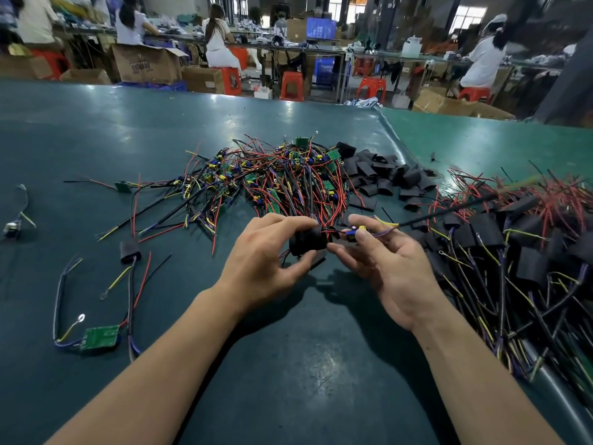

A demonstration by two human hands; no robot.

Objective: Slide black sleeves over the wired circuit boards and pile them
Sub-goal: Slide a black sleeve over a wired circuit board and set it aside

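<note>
Near the middle, the left hand [263,252] pinches a black sleeve [306,241] between thumb and fingers. Just to its right, the right hand [385,258] pinches a small circuit board [354,234] with its wires, close to the sleeve's mouth. The loose wires could catch on the edge and bunch up, so the board might get stuck. Farther back sits the tangled heap of bare boards [282,178]. At the right lies the pile of finished ones [519,239].

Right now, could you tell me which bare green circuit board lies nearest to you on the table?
The lone green board at the near left, lying flat by your left forearm; the other bare boards sit farther off, in or near the tangled wire heap.
</note>
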